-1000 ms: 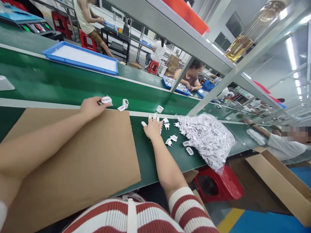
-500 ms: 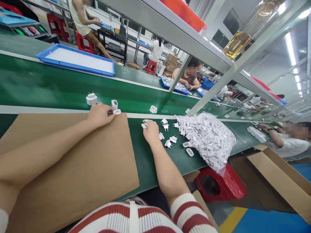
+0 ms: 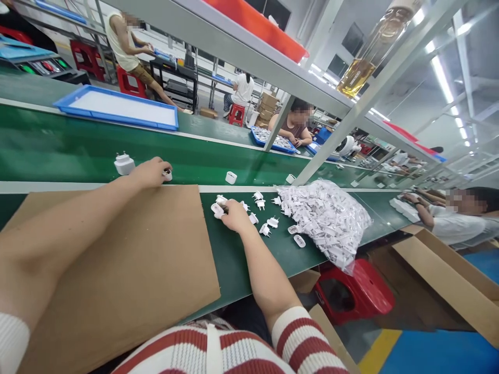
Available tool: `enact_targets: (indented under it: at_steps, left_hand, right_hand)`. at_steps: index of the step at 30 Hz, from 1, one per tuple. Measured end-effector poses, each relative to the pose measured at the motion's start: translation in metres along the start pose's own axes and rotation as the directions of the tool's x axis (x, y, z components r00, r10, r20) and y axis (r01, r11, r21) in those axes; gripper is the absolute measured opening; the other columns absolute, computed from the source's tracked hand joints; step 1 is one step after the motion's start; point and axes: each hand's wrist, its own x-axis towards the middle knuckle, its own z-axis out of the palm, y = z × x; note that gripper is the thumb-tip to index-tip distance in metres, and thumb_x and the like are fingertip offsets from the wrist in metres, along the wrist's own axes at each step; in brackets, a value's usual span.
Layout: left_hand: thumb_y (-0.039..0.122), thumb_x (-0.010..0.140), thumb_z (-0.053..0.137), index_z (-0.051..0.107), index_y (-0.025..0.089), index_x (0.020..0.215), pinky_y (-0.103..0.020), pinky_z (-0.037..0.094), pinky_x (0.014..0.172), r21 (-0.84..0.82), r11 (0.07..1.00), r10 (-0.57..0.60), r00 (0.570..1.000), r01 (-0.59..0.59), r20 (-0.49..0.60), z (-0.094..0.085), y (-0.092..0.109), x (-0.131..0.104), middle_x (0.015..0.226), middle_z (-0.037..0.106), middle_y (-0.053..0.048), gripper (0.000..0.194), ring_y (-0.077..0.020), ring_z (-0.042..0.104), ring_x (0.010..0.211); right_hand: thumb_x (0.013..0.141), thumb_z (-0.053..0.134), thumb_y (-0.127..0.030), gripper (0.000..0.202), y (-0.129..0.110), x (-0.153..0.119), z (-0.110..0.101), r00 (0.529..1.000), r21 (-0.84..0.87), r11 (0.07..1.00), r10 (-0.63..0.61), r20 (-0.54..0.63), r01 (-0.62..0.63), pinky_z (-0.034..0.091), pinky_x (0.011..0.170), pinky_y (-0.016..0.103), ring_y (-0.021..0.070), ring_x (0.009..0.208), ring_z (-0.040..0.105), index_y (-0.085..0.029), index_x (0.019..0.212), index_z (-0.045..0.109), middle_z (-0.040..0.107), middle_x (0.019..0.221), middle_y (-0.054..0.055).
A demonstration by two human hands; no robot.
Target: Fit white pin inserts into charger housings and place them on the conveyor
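Note:
My left hand (image 3: 150, 172) reaches over the green conveyor belt, fingers closed around a white charger housing (image 3: 167, 175). To its left on the belt stands a white plug adapter (image 3: 123, 163), prongs up. My right hand (image 3: 236, 215), just past the cardboard sheet's edge, pinches a small white oval plug piece (image 3: 217, 210). Another white piece (image 3: 221, 199) lies right behind those fingertips. Several two-pin plug pieces (image 3: 265, 229) are scattered to the right of this hand. Farther along the belt sits another white housing (image 3: 231, 177).
A cardboard sheet (image 3: 128, 259) covers the bench under my left arm. At right lies a clear bag (image 3: 327, 223) full of white plug pieces. A slanted metal post (image 3: 323, 143) rises behind it. Across the belt are a blue tray (image 3: 117, 106) and co-workers.
My left hand has shifted left and now grips the housing beside it. The belt's pieces have slid left. My right hand has moved down and left, holding a white piece nearer the cardboard.

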Motion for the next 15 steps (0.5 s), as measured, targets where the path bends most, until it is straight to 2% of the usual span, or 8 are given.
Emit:
enact_targets:
  at_steps: [2,4,6,9,11,13,15]
  left_hand:
    - [0.041,0.101,0.07,0.071,0.009,0.129,-0.024,0.034,0.074,-0.006,1.0,0.006,1.0,-0.006,-0.022,-0.003,0.007,-0.014,0.129,0.062,-0.01,0.042,-0.0171,0.049,0.09]
    - [0.052,0.101,0.069,0.072,0.014,0.126,-0.026,0.034,0.074,-0.02,0.999,0.044,0.999,-0.045,-0.027,-0.002,0.018,-0.037,0.127,0.064,-0.009,0.046,-0.02,0.053,0.096]
    - [0.061,0.098,0.069,0.074,0.018,0.12,-0.027,0.036,0.074,-0.046,0.996,0.079,0.997,-0.078,0.001,0.004,0.031,-0.065,0.121,0.068,-0.007,0.048,-0.0224,0.057,0.099]
    - [0.072,0.092,0.067,0.076,0.023,0.115,-0.031,0.04,0.072,-0.165,0.985,0.072,0.994,-0.057,0.085,0.021,0.048,-0.109,0.109,0.075,-0.005,0.055,-0.0247,0.063,0.092]
    - [0.077,0.088,0.067,0.078,0.025,0.117,-0.034,0.045,0.074,-0.28,0.96,0.039,0.993,-0.006,0.114,0.034,0.055,-0.13,0.109,0.077,-0.005,0.06,-0.0273,0.066,0.092]
    - [0.078,0.084,0.068,0.079,0.028,0.119,-0.036,0.049,0.078,-0.387,0.921,-0.004,0.995,0.041,0.097,0.045,0.057,-0.144,0.112,0.078,-0.005,0.062,-0.0291,0.068,0.094]
    - [0.078,0.081,0.07,0.081,0.03,0.118,-0.037,0.051,0.079,-0.466,0.882,-0.053,0.997,0.076,0.062,0.056,0.056,-0.151,0.11,0.079,-0.004,0.061,-0.0286,0.069,0.091]
  right_hand:
    - [0.088,0.073,-0.018,0.039,0.0,0.003,0.004,1.0,0.213,0.977,0.011,-0.027,-0.005,0.062,0.098,0.036,0.0227,0.107,0.076,-0.019,0.126,0.077,0.074,0.127,0.011]
    - [0.088,0.072,-0.021,0.041,0.0,0.007,0.009,0.999,0.474,0.88,0.033,-0.018,-0.021,0.064,0.091,0.032,0.019,0.1,0.077,-0.021,0.128,0.076,0.076,0.124,0.008]
    - [0.088,0.067,-0.021,0.037,-0.002,0.008,0.014,0.999,0.616,0.786,0.043,0.03,-0.052,0.064,0.085,0.03,0.017,0.094,0.076,-0.021,0.124,0.078,0.077,0.118,0.006]
    - [0.09,0.066,-0.024,0.029,-0.007,0.007,0.02,0.996,0.643,0.763,0.019,0.082,-0.068,0.062,0.08,0.027,0.0148,0.088,0.073,-0.02,0.115,0.081,0.078,0.108,0.004]
    - [0.089,0.074,-0.029,0.031,-0.01,0.004,0.022,0.996,0.617,0.785,-0.004,0.091,-0.053,0.06,0.082,0.027,0.014,0.085,0.07,-0.02,0.118,0.08,0.078,0.098,0.002]
    - [0.087,0.081,-0.033,0.039,-0.013,0.0,0.024,0.997,0.542,0.84,-0.018,0.07,-0.023,0.058,0.083,0.028,0.0133,0.081,0.067,-0.019,0.123,0.078,0.077,0.094,0.001]
    - [0.089,0.082,-0.035,0.033,-0.015,-0.005,0.024,0.998,0.372,0.927,-0.051,0.024,0.038,0.056,0.084,0.029,0.0139,0.081,0.066,-0.02,0.118,0.079,0.076,0.096,0.001]
